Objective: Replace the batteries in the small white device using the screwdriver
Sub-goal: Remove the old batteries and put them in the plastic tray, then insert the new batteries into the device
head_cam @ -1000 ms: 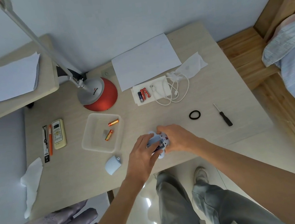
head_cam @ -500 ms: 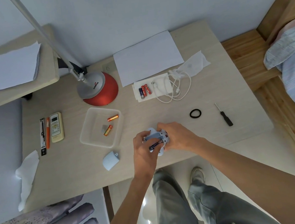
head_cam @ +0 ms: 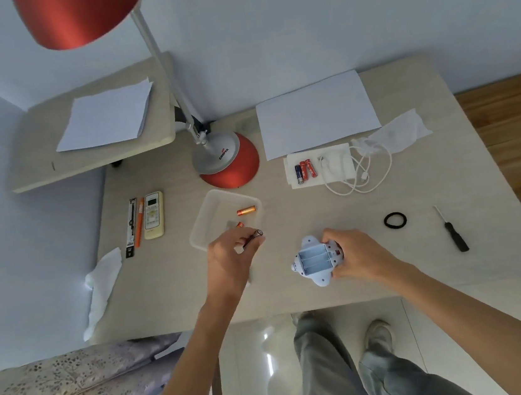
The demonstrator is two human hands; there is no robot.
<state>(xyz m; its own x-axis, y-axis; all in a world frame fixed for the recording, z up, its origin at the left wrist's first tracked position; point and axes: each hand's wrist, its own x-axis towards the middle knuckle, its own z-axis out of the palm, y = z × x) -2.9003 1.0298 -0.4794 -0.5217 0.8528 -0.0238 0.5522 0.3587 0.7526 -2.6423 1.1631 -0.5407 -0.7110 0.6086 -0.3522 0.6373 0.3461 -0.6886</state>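
Tray [head_cam: 204, 219] left of device [head_cam: 318, 261], screwdriver [head_cam: 453, 232] far right, spare batteries [head_cam: 305, 170] behind, all on desk [head_cam: 320, 216]

desk [head_cam: 449, 194] | lamp [head_cam: 232, 164] | tray [head_cam: 209, 216] | paper [head_cam: 314, 112] | remote [head_cam: 153, 214] | hair tie [head_cam: 396, 228] | screwdriver [head_cam: 454, 236]

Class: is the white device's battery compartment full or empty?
Empty. The white device, held by the right hand, shows three bare slots, no batteries.

Open desk [head_cam: 359, 211] between device [head_cam: 318, 261] and hair tie [head_cam: 395, 221]; tray [head_cam: 213, 208], lamp base [head_cam: 236, 167] block left.
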